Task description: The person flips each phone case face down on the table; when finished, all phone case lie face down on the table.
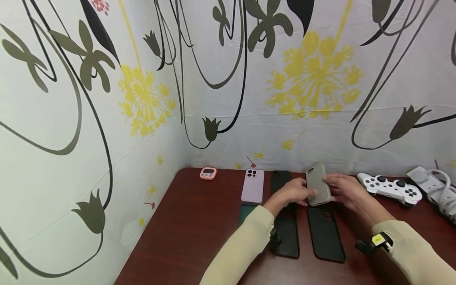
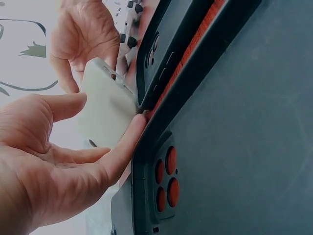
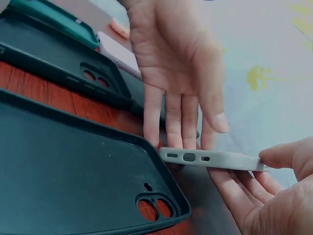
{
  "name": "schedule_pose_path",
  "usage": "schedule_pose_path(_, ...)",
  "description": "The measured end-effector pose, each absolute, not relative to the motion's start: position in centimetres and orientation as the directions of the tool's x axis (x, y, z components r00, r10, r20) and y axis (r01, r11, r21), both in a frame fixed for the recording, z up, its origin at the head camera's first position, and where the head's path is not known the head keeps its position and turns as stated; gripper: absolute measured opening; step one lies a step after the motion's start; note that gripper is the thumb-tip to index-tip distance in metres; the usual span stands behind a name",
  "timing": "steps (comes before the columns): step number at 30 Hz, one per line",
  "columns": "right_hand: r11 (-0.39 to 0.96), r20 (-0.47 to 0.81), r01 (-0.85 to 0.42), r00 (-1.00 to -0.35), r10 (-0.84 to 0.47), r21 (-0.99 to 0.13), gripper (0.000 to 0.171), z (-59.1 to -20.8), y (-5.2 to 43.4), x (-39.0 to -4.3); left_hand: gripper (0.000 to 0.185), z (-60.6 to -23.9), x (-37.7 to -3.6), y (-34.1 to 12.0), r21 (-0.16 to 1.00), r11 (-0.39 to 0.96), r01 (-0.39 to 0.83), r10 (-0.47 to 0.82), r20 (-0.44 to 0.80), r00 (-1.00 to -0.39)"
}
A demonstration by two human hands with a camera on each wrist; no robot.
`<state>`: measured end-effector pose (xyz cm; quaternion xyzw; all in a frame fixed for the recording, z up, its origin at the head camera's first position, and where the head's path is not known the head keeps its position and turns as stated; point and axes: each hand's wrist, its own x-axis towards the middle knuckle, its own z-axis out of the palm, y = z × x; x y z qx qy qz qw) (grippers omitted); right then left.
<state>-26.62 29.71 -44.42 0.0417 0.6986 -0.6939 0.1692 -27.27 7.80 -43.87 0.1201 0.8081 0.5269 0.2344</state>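
Note:
A grey phone case (image 1: 317, 184) is held up off the dark wooden table (image 1: 199, 229), between both hands. My right hand (image 1: 335, 186) pinches its right edge, thumb on the rim and fingers under it (image 3: 244, 169). My left hand (image 1: 306, 192) lays straight fingers (image 3: 182, 127) against the case's flat side (image 3: 215, 159). In the left wrist view the grey case (image 2: 105, 110) lies between my left thumb and index finger. Under the hands lie two black cases (image 1: 285, 233) (image 1: 325, 233), open side up.
A pink phone case (image 1: 253, 185) and a teal case (image 1: 246, 211) lie to the left of the hands. A pink timer (image 1: 208, 173) sits near the back wall. A white game controller (image 1: 390, 188) and a white power strip (image 1: 434, 186) are at the right.

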Motion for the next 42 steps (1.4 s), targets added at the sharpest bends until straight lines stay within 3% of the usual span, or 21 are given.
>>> schedule_pose_path(7, -0.023, -0.305, 0.317, -0.928, -0.215, -0.948, 0.01, -45.0, 30.4, -26.7, 0.045, -44.0, -27.1, 8.5, 0.891, 0.451, -0.04, 0.416, -0.249, -0.875)
schedule_pose_path(17, -0.04, -0.308, 0.323, -0.928, -0.209, -0.946, 0.008, -45.9, 30.7, -27.1, 0.043, -44.1, -27.1, 9.0, 0.927, 0.361, -0.096, 0.348, -0.229, -0.909)
schedule_pose_path(25, 0.281, -0.26, 0.225, -0.961, -0.091, -0.933, 0.055, -45.8, 30.5, -27.0, 0.045, -44.4, -27.5, 9.2, 0.854, 0.521, -0.004, 0.302, -0.189, -0.934)
schedule_pose_path(34, 0.455, -0.177, 0.151, -0.984, -0.017, -0.878, 0.055, -46.3, 30.2, -27.2, 0.056, -44.0, -28.0, 9.8, 0.696, 0.718, 0.015, 0.247, -0.235, -0.94)
schedule_pose_path(42, 0.517, -0.137, 0.104, -0.99, -0.026, -0.85, 0.053, -46.7, 29.7, -27.1, 0.045, -44.9, -28.7, 10.5, 0.536, 0.838, 0.104, 0.232, -0.177, -0.956)
